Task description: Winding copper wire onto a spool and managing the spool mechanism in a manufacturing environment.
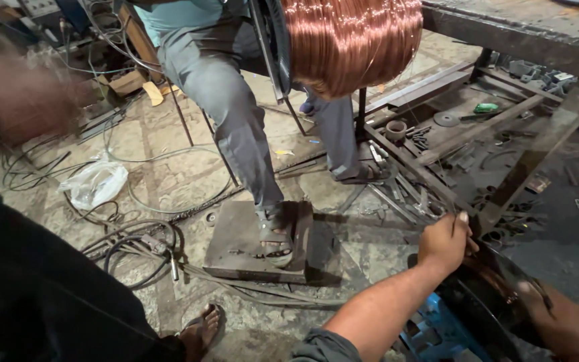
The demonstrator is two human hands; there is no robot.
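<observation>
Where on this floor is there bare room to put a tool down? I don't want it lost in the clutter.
Bare stone floor lies between the white plastic bag and the flat metal plate. The plate itself has free surface left of the sandalled foot. Cables crowd the left; the frame's lower shelf is full of scrap.

A metalworking or motor-winding workshop: a big copper wire spool (350,43), cables (135,241) across the grimy stone floor (169,181), metal scraps (430,141) under a steel bench (524,33).

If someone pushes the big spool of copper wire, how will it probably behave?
The spool of copper wire is wound thick with many shiny turns, so it is probably heavy and slow to move. Its round shape suggests it could turn or roll. Loose outer strands may spring off.
</observation>
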